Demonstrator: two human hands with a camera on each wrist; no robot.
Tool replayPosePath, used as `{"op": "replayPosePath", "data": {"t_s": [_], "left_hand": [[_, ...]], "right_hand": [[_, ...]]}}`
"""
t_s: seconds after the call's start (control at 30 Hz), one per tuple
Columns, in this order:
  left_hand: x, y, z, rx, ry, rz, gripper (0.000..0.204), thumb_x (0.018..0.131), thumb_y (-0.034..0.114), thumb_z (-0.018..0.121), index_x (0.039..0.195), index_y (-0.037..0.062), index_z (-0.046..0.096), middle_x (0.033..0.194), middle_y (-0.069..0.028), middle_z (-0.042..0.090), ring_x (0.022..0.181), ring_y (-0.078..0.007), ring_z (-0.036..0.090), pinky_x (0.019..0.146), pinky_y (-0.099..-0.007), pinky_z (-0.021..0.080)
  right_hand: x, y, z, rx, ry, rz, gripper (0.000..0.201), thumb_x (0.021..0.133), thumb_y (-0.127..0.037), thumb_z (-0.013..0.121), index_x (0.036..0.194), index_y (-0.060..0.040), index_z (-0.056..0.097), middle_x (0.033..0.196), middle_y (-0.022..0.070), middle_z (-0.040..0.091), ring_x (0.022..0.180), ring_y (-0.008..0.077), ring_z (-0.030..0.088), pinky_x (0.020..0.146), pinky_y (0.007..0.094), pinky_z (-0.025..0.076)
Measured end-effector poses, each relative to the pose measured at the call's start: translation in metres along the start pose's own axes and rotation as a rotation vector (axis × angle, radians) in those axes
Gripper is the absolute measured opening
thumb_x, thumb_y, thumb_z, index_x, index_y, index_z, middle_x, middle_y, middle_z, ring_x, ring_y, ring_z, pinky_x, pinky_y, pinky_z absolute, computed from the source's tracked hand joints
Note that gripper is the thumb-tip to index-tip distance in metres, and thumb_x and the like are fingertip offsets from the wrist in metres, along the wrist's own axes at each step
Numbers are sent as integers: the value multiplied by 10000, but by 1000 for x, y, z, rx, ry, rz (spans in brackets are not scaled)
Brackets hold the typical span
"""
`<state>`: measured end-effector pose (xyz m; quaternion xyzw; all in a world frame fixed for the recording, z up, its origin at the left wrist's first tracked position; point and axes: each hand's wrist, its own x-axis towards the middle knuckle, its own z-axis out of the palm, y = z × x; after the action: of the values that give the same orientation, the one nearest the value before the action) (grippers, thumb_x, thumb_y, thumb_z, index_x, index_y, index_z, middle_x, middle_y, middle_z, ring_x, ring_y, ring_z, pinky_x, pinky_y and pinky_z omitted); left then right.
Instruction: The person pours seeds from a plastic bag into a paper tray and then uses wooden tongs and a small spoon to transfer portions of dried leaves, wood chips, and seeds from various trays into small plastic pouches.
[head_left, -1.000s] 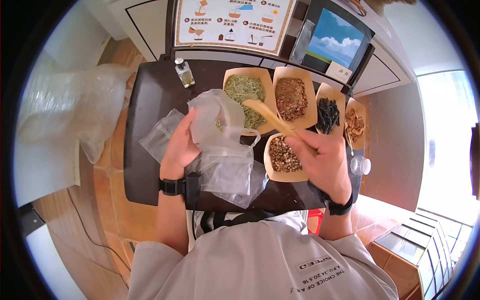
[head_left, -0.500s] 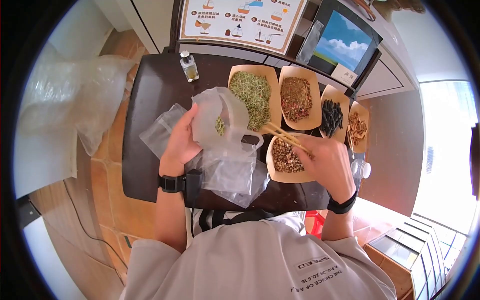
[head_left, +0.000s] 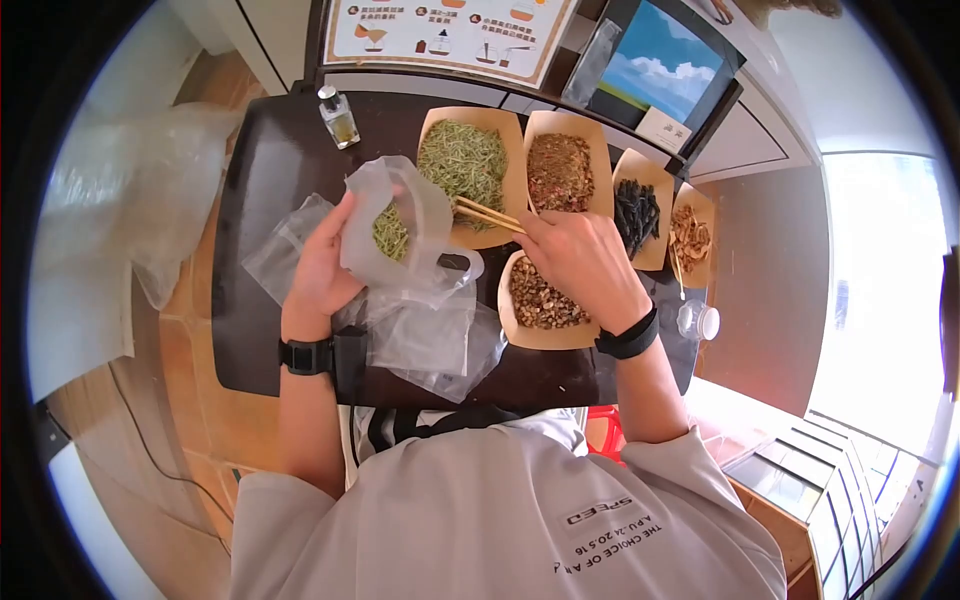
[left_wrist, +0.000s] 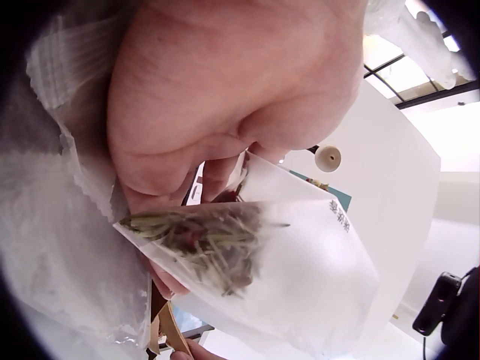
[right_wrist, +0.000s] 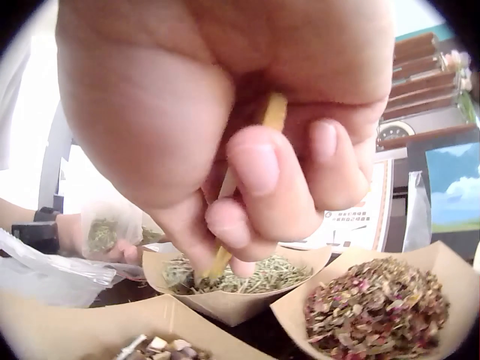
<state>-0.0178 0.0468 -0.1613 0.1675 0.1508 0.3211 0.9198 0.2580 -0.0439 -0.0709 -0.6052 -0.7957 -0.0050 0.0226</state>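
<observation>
My left hand (head_left: 322, 258) holds a frosted plastic bag (head_left: 432, 212) by its side, thumb up along the edge. Dried green herb (head_left: 391, 236) shows inside the bag, and in the left wrist view the stalks (left_wrist: 214, 247) press against its clear wall. Bamboo tongs (head_left: 487, 213) are gripped in my right hand (head_left: 588, 262), with the tips at the near edge of the paper tray of green herb (head_left: 463, 160). The right wrist view has the fingers curled round the tongs (right_wrist: 274, 112), tips down at the herb.
More paper trays hold reddish-brown flakes (head_left: 560, 172), black strips (head_left: 636, 212), orange-brown peel (head_left: 690, 237) and chopped brown pieces (head_left: 545, 298). A small glass bottle (head_left: 338, 118) stands at the back left. Clear bags (head_left: 425, 335) lie under the left hand; a clear jar (head_left: 697, 320) lies at the right edge.
My right hand has moved from above the chopped brown pieces up toward the green herb, bringing the tong tips to its tray. My left hand keeps holding the bag; the head view has shifted.
</observation>
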Motion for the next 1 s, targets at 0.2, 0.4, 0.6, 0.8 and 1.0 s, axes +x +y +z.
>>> {"op": "replayPosePath", "data": {"t_s": [0.2, 0.4, 0.6, 0.8, 1.0], "left_hand": [[-2, -1, -4, -14, 96, -3, 505, 1069, 362, 377, 1411, 2, 469, 1377, -119, 551, 1240, -245, 556, 1073, -430, 435], [2, 1, -9, 27, 109, 4, 513, 1073, 372, 356, 1434, 20, 452, 1400, -109, 539, 1272, -236, 536, 1094, -428, 416], [0, -1, -2, 87, 109, 0, 514, 1073, 383, 360, 1471, 63, 413, 1438, -69, 515, 1298, -225, 517, 1118, -427, 398], [-1, -1, -5, 93, 166, -30, 516, 1072, 386, 369, 1459, 50, 428, 1444, -65, 511, 1301, -219, 512, 1102, -419, 410], [-1, 0, -3, 2, 203, 4, 505, 1071, 369, 376, 1425, 20, 462, 1393, -83, 545, 1245, -221, 549, 1083, -413, 427]], "right_hand": [[-5, 1, 4, 215, 97, 51, 131, 873, -149, 690, 944, -39, 697, 696, 133, 627, 623, 334, 627, 545, 410, 490], [-6, 3, -12, 410, 306, 85, 125, 839, -84, 718, 944, -19, 697, 687, 144, 628, 596, 342, 609, 516, 397, 473], [-15, -13, -51, 540, 340, 135, 138, 834, -45, 729, 956, 13, 702, 698, 156, 626, 575, 318, 606, 515, 361, 471], [-9, -42, -60, 504, 260, 4, 173, 810, -103, 764, 969, -46, 727, 655, 104, 605, 531, 289, 577, 473, 367, 449], [-16, -33, -74, 585, 247, 160, 184, 827, -102, 758, 993, -33, 722, 696, 116, 640, 544, 249, 596, 499, 318, 463]]}}
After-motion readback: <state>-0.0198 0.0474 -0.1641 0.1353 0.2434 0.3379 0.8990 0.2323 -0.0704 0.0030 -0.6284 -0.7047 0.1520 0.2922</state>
